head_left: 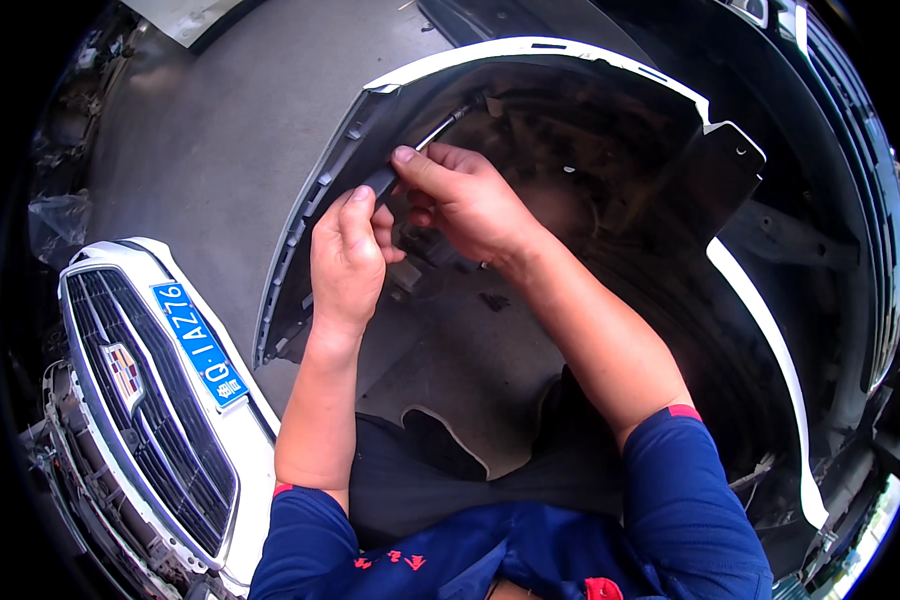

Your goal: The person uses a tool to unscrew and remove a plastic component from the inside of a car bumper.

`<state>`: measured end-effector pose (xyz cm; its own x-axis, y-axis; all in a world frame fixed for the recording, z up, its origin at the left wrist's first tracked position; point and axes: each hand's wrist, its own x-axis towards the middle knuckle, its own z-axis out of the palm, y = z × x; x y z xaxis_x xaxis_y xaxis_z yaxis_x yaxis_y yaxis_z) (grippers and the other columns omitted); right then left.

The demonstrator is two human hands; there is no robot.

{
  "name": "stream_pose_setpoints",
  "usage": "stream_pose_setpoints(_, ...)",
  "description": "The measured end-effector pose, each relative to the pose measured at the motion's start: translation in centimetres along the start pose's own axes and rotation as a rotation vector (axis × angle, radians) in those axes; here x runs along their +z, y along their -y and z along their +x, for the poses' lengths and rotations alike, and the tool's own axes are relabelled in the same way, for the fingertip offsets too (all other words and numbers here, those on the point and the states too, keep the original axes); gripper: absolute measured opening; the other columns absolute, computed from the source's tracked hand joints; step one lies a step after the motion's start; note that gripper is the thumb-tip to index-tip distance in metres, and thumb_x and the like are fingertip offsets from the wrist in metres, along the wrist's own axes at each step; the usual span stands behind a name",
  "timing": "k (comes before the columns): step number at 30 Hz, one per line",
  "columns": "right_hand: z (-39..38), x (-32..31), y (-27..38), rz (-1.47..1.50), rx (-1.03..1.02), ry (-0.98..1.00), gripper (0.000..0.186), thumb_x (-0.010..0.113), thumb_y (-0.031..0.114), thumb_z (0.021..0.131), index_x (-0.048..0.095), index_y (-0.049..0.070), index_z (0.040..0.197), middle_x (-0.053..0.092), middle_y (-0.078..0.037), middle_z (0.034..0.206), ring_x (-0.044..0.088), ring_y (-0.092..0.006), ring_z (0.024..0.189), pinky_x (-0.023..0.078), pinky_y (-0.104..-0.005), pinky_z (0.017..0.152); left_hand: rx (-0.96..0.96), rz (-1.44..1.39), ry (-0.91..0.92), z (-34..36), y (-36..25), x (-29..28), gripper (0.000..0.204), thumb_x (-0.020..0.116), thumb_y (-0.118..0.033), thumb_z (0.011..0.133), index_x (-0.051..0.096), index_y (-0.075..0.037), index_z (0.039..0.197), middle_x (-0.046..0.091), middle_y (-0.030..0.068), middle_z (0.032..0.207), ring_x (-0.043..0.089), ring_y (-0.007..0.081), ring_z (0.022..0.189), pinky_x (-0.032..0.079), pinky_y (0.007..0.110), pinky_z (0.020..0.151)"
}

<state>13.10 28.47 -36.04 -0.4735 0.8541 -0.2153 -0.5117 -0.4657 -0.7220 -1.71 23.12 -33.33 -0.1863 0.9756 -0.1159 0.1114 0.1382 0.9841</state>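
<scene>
Both my hands are closed on one slim hand tool [440,131], like a screwdriver, with a dark handle and a shiny metal shaft. My left hand [346,250] grips the rear of the dark handle, thumb on top. Just ahead of it, my right hand [462,200] pinches the tool where handle meets shaft. The shaft points up and right into a dark wheel well, and its tip lies near a small fitting [492,104] on the inner wall. Around it curves a white car fender [510,50] with a slotted inner edge [320,180]. Whether the tip touches the fitting, I cannot tell.
A white front bumper [240,450] with a dark grille [160,410] and a blue plate [200,345] stands at my left. Grey floor [220,150] lies beyond the fender. A dark flap [715,180] juts out on the right. Clear plastic [58,225] lies far left.
</scene>
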Motion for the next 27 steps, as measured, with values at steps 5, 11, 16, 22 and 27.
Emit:
stream_pose_setpoints(5, 0.2, -0.4, 0.0, -0.032, 0.077, -0.012, 0.032, 0.063, 0.033, 0.104, 0.064, 0.003, 0.114, 0.059, 0.001, 0.087, 0.051, -0.0083, 0.075, 0.044, -0.027, 0.07, -0.464, -0.501, 0.253, 0.1, -0.3, -0.3, 0.059, 0.028, -0.058, 0.106, 0.035, -0.017, 0.063, 0.042, 0.0031, 0.054, 0.037, 0.0143, 0.043, 0.043, 0.031, 0.046)
stream_pose_setpoints(11, 0.0, -0.6, -0.6, 0.242, 0.015, 0.108, 0.034, 0.062, 0.032, 0.104, 0.063, 0.004, 0.124, 0.06, -0.001, 0.09, 0.052, -0.0104, 0.077, 0.046, -0.0269, 0.073, -0.542, -0.574, 0.355, 0.1, -0.7, -0.7, 0.065, 0.024, -0.064, 0.104, 0.036, -0.018, 0.06, 0.043, 0.0025, 0.054, 0.038, 0.016, 0.044, 0.043, 0.03, 0.047)
stream_pose_setpoints(16, -0.1, 0.2, -0.4, 0.076, -0.038, -0.019, 0.034, 0.066, 0.037, 0.102, 0.063, 0.003, 0.106, 0.057, 0.001, 0.078, 0.053, -0.0087, 0.069, 0.046, -0.0232, 0.063, -0.38, -0.247, 0.038, -0.2, -1.0, 0.4, 0.061, 0.032, -0.056, 0.106, 0.053, -0.009, 0.073, 0.052, 0.002, 0.066, 0.045, 0.0133, 0.051, 0.046, 0.026, 0.051)
stream_pose_setpoints(22, -0.2, 0.1, -0.1, 0.13, 0.058, -0.096, 0.033, 0.065, 0.036, 0.102, 0.062, 0.004, 0.101, 0.057, 0.001, 0.077, 0.053, -0.0094, 0.068, 0.046, -0.0241, 0.064, -0.019, 0.194, 0.015, -0.5, -0.8, 0.4, 0.042, 0.046, -0.036, 0.106, 0.059, -0.002, 0.083, 0.052, 0.0022, 0.061, 0.052, 0.0122, 0.052, 0.046, 0.032, 0.05)
stream_pose_setpoints(27, -0.4, -0.2, -0.1, 0.187, -0.021, 0.0, 0.03, 0.065, 0.034, 0.103, 0.062, 0.005, 0.103, 0.06, 0.001, 0.083, 0.051, -0.0096, 0.073, 0.046, -0.0289, 0.07, -0.501, -0.548, 0.341, 0.8, -0.6, -1.3, 0.055, 0.032, -0.049, 0.106, 0.053, -0.008, 0.076, 0.048, 0.0024, 0.059, 0.043, 0.0148, 0.047, 0.044, 0.031, 0.048)
